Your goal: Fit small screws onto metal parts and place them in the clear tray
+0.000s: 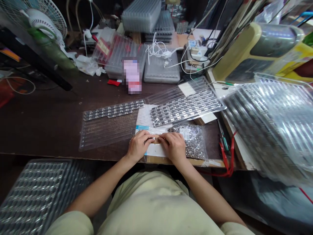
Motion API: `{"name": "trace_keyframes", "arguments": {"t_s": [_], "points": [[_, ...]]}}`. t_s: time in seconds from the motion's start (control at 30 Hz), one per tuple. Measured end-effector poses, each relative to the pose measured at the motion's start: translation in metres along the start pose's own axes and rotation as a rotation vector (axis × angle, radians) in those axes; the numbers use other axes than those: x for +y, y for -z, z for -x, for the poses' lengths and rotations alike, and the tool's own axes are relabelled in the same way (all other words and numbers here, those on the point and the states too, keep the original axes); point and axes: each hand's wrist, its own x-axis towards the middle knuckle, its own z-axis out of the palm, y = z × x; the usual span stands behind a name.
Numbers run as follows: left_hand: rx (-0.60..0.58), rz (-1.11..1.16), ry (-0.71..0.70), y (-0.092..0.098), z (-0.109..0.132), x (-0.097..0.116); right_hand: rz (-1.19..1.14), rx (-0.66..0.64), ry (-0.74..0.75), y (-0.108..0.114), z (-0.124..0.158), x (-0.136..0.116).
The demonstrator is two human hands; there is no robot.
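Observation:
Close together at the table's front edge, my left hand (140,145) and my right hand (175,146) pinch with thumbs and forefingers. Between the fingertips shows a small shiny metal part (154,138), too small to name; it seems to touch my left fingers. What my right fingers hold is hidden. Beneath lies a white sheet (156,150) with blue tape. Right of my right hand is a clear bag of small metal parts (195,143). A clear ribbed tray with metal strips (113,109) lies left, and another filled tray (186,106) lies behind my hands.
Stacked clear trays (271,127) lean at the right, near a green-handled screwdriver (224,143) and red strap (231,166). Behind are more trays (162,67), white cables (158,49) and a pixelated pink item (132,76). A fan (44,23) stands back left; filled trays (36,192) sit below left.

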Motion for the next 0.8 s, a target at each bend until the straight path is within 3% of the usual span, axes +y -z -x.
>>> {"name": "trace_keyframes", "arguments": {"t_s": [0.17,0.3,0.5,0.7,0.8], "points": [[0.119,0.086,0.069,0.003,0.0,-0.001,-0.016,-0.04,0.006,-0.012,-0.007,-0.013],[0.119,0.092,0.084,0.003,-0.001,-0.002,0.023,-0.089,-0.017,-0.015,-0.006,-0.015],[0.114,0.129,0.124,0.001,0.0,-0.004,0.229,-0.11,-0.013,0.001,0.001,-0.005],[0.07,0.157,0.187,0.003,-0.005,-0.003,0.265,-0.07,0.067,0.004,0.01,0.003],[0.035,0.125,0.144,0.002,-0.009,0.003,0.275,-0.06,0.061,0.001,0.009,0.003]]}}
